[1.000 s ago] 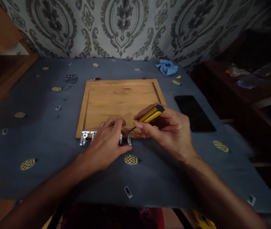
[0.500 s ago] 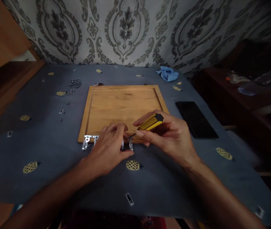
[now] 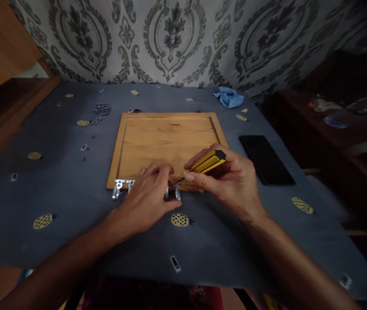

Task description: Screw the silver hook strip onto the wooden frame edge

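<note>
Gripping a yellow-and-black screwdriver (image 3: 209, 161), the right hand (image 3: 228, 181) aims its tip at a metal bracket (image 3: 177, 192) on the wooden board (image 3: 167, 140); the left hand (image 3: 147, 198) seemingly pinches that bracket.

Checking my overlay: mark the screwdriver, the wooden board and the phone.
screwdriver (image 3: 209, 161), head view, on its yellow-black handle.
wooden board (image 3: 167, 137), head view, on its bare centre panel.
phone (image 3: 265, 159), head view, mid-screen.

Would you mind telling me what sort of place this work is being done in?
Probably a room at home, not a workshop: patterned wallpaper behind, a table under a pineapple-print cloth, and a phone beside the wooden board.
</note>
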A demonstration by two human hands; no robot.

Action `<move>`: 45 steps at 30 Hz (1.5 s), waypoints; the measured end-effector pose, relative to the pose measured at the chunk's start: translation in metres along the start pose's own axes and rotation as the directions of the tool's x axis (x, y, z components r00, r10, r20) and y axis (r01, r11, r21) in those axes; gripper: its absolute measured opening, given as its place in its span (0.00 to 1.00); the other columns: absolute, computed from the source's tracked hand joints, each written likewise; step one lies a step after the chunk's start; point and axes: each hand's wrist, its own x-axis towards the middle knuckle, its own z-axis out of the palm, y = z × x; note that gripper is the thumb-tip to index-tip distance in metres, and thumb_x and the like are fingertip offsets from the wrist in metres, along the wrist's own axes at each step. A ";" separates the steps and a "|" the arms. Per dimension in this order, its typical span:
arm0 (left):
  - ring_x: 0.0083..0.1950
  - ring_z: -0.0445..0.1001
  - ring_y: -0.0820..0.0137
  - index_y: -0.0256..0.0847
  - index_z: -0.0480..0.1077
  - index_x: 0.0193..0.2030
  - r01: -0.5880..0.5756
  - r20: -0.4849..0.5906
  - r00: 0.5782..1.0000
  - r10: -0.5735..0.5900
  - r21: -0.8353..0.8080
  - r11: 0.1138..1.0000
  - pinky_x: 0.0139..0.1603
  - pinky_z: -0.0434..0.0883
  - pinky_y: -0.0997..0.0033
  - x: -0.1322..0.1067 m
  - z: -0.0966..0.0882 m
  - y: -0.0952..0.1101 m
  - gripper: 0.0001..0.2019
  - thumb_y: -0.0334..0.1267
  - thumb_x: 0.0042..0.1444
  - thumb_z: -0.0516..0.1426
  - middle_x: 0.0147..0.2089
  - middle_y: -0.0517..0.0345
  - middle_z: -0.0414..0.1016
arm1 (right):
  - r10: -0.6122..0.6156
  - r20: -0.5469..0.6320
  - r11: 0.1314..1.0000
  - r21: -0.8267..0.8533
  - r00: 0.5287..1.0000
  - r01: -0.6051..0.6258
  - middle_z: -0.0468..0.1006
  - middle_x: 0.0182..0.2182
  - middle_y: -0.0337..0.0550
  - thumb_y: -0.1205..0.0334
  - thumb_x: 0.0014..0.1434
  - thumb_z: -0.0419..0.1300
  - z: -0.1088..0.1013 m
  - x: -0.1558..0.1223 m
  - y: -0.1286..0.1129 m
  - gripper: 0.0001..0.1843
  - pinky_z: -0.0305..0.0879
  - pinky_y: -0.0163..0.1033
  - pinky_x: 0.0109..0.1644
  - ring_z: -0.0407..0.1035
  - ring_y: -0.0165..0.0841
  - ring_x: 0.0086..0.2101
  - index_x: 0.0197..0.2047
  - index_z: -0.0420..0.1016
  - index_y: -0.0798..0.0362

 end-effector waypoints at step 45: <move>0.52 0.69 0.56 0.41 0.60 0.43 0.037 0.027 0.999 -0.037 -0.015 0.999 0.52 0.68 0.52 0.000 -0.003 0.004 0.20 0.35 0.49 0.67 0.47 0.53 0.70 | 0.021 0.156 0.999 0.022 0.988 -0.024 0.79 0.32 0.40 0.55 0.55 0.67 -0.009 0.001 -0.006 0.10 0.71 0.33 0.24 0.69 0.25 0.21 0.38 0.78 0.51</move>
